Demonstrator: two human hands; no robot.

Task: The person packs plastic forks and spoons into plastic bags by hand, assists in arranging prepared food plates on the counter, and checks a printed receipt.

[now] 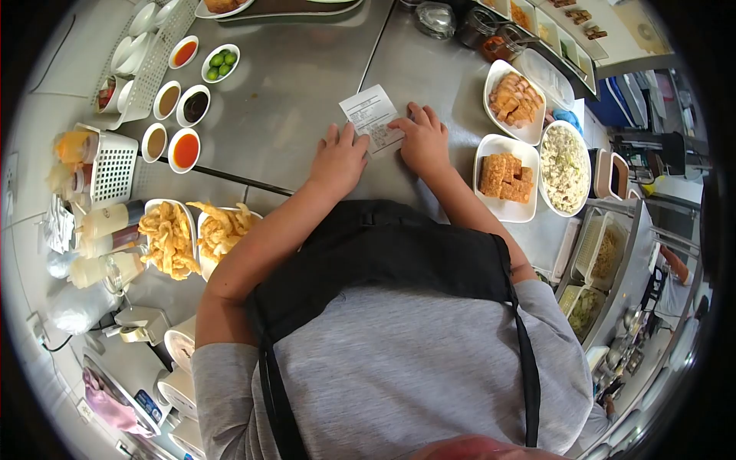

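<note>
A small printed paper slip lies flat on the steel counter in front of me. My left hand rests at its lower left edge, fingers stretched out and apart. From the other side, my right hand reaches over the slip with a fingertip on the print; its other fingers are spread on the counter. To the right of that hand stand a dish of sliced meat, a dish of golden fried blocks and a dish of pale, green-flecked food.
Several sauce cups and a bowl of green citrus fruits stand at the left. Two dishes of battered fried food sit by my left arm, near squeeze bottles. Lidded jars stand at the back right. Another person is at far right.
</note>
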